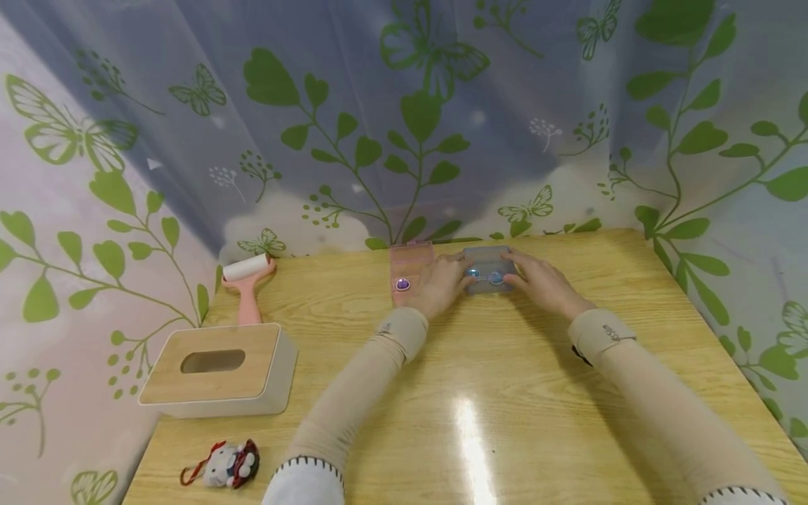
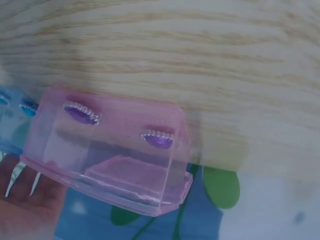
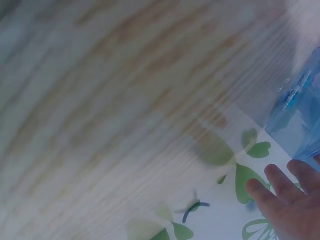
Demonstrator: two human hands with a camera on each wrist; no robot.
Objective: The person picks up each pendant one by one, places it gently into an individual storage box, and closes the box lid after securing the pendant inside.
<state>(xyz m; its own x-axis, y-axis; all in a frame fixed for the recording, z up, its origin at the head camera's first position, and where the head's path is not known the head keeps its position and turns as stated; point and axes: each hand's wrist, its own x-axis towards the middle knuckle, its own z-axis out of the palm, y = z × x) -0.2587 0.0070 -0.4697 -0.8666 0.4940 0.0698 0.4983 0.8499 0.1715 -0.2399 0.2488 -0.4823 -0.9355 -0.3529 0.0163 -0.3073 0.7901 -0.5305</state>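
A clear blue box (image 1: 487,258) with blue jewel-like ornaments (image 1: 496,278) on its front sits at the back of the table. My left hand (image 1: 442,282) holds its left side, thumb toward the front. From the right, my right hand (image 1: 544,283) grips the opposite side, fingers along the edge and thumb at the front corner. Just left of the left hand stands a clear pink box (image 1: 404,261) with purple gem ornaments (image 1: 402,285), partly hidden by that hand. The left wrist view shows the pink box (image 2: 115,150) close up; the right wrist view catches the blue box (image 3: 295,120) at its edge.
A tissue box (image 1: 221,365) with a wooden lid stands on the left of the wooden table (image 1: 492,393). Behind it lies a pink lint roller (image 1: 249,287). A small plush charm (image 1: 230,464) with a red cord lies at the front left. A patterned curtain (image 1: 353,168) borders the table's back.
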